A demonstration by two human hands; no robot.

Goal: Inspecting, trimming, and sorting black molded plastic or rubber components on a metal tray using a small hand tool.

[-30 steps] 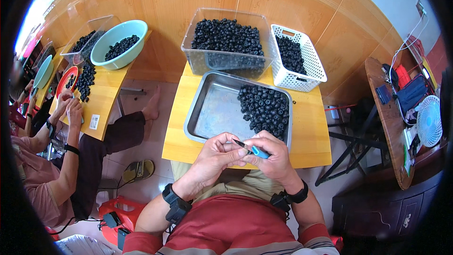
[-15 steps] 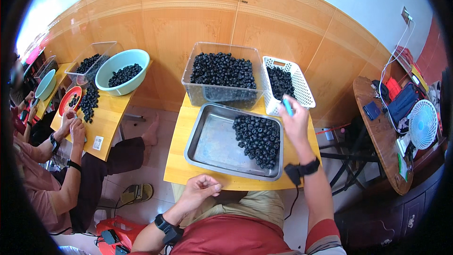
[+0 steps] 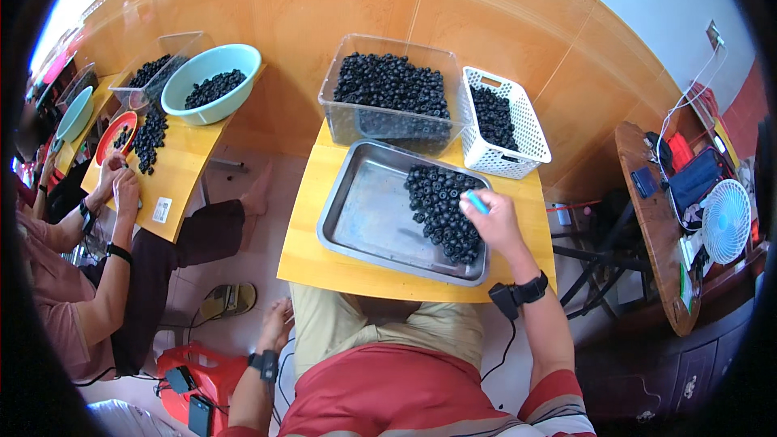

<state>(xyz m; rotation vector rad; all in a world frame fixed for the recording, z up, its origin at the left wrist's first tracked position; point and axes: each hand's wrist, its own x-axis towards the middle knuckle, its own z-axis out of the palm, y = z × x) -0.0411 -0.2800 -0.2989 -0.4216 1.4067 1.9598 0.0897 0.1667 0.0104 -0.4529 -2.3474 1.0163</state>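
Note:
My right hand (image 3: 495, 222) is closed on a short teal-handled tool (image 3: 476, 201), held over a pile of small black ring-like pieces (image 3: 443, 209). What is at the tool's far end is hard to make out. These pieces fill the right side of a grey metal tray (image 3: 356, 231) on the yellow table (image 3: 306, 265). Lowered beside my left thigh, my left hand (image 3: 276, 325) has loosely spread fingers and nothing visible in it. Behind the tray stand a clear plastic bin (image 3: 394, 131) and a white perforated basket (image 3: 530, 133), both holding more black pieces.
On the left a person works at another yellow table (image 3: 190, 186) with a pale green basin (image 3: 235, 101), a red plate (image 3: 121, 125) and loose black pieces. A red stool (image 3: 218, 372) stands near my left arm. A brown table (image 3: 655, 235) with a fan (image 3: 726, 221) is at right.
My right hand has come from beside the white basket down over the pile in the tray, still holding the teal tool. My left hand has dropped from the tray's front edge to beside my thigh.

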